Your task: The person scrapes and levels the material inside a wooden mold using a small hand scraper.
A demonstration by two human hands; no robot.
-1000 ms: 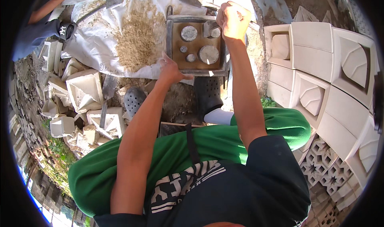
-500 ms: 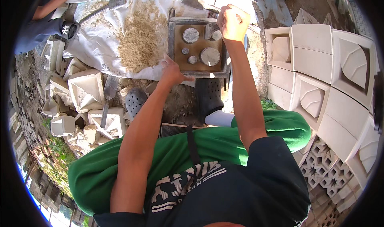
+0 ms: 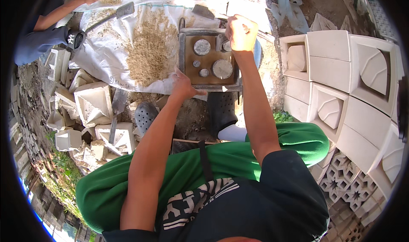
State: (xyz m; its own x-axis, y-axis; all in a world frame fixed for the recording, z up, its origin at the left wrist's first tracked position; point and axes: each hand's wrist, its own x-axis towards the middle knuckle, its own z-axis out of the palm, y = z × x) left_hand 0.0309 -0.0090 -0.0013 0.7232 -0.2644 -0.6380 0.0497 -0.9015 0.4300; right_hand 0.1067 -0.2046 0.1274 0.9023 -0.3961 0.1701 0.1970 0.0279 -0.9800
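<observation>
Head view shows the tray [image 3: 182, 56] between the left hand [image 3: 183, 85], spread at its near left corner, and the right hand [image 3: 242, 33], clenched round a grey tool [image 3: 219, 42] near its far right corner.

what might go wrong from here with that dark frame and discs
The grey tool at the right hand sits close beside a round disc; a slip might knock it or scar the brown surface. The left hand lies at the near left corner of the dark frame, so a jolt there could shift it. Loose sand lies on the white sheet left of the frame and might scatter onto that surface.
</observation>
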